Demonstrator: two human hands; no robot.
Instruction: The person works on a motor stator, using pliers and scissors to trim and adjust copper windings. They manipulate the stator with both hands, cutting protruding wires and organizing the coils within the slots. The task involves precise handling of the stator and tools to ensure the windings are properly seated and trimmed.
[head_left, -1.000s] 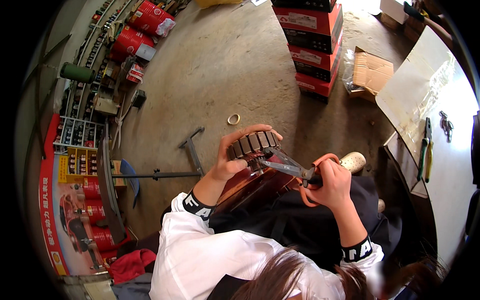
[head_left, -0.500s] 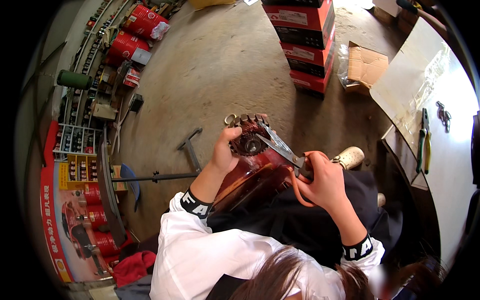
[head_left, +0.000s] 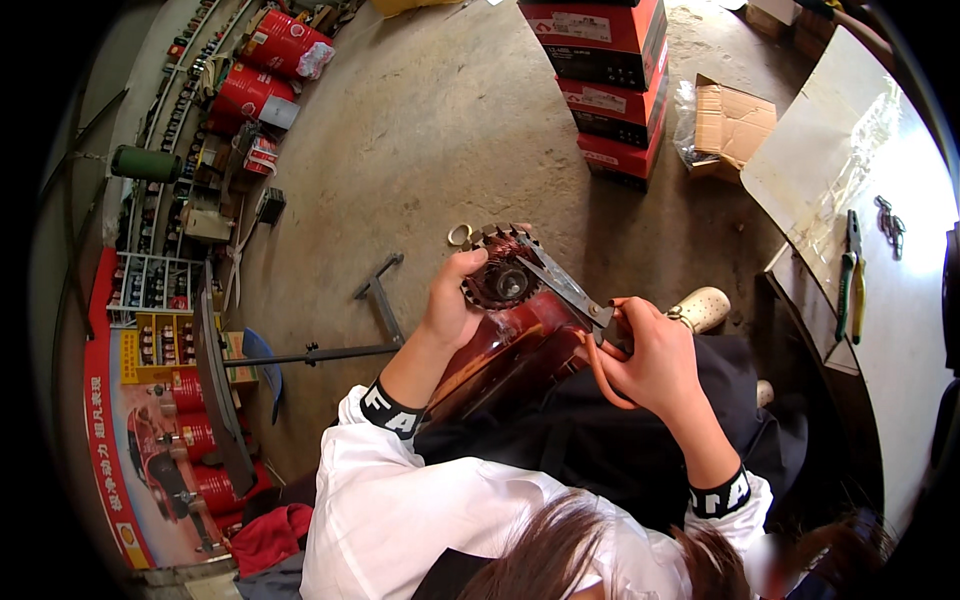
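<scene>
My left hand grips a round stator with dark teeth around its rim and copper windings inside, thumb on the near-left edge. The stator is above a dark red, worn wooden surface. In my right hand is a pair of scissors with orange handles, fingers wrapped through the loops. Its blades are spread and reach over the right side of the stator, by the windings. Whether they touch the copper wire, I cannot tell.
A ring lies beyond the stator. Red and black boxes stand stacked ahead, beside an open cardboard box. Pliers rest on the pale table at right. A black metal stand is on the left.
The stator has tilted slightly in my left hand. The scissors have shifted a little right and down with my right hand, their blades closer together.
</scene>
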